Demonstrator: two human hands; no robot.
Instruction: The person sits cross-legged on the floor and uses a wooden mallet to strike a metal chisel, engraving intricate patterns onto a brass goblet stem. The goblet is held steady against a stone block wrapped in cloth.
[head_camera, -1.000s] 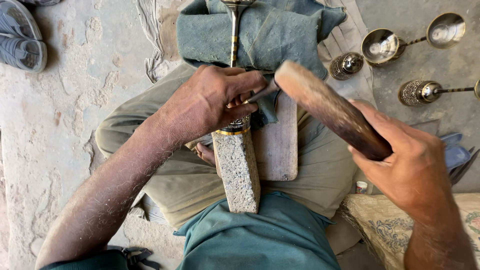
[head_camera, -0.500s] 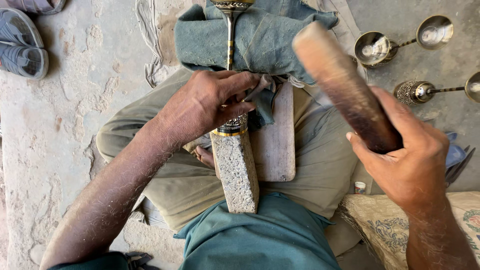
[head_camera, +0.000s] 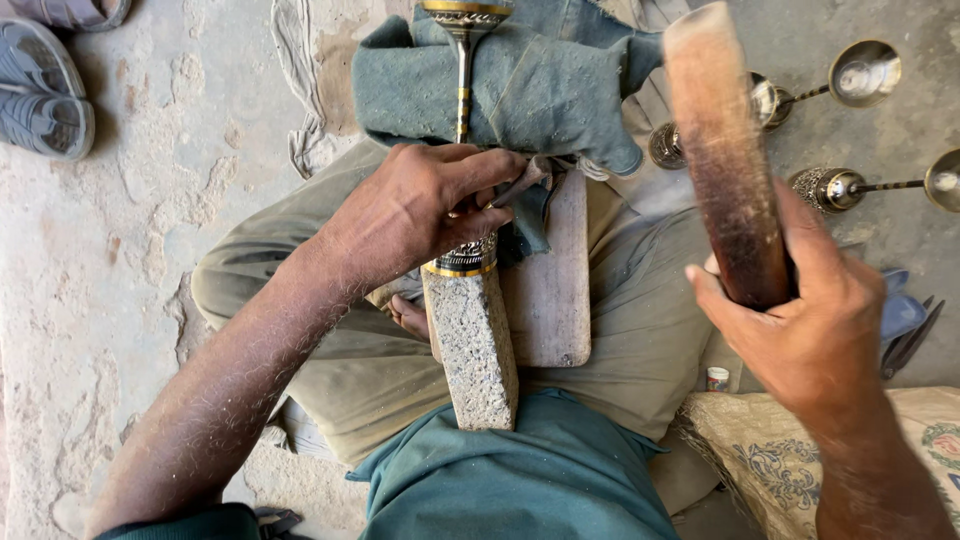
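The left hand (head_camera: 420, 215) is closed over an engraved metal stem piece (head_camera: 462, 75) that lies along the lap, its banded collar seated against a speckled stone block (head_camera: 472, 345) and its far end resting on a folded green cloth (head_camera: 540, 90). The right hand (head_camera: 810, 335) is clenched around a brown wooden mallet (head_camera: 722, 150), held raised above the right thigh. A flat wooden board (head_camera: 552, 290) lies just beside the block.

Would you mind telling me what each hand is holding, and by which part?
The right hand grips a wooden mallet by its lower end. The left hand clasps an ornate metal piece at its patterned band.
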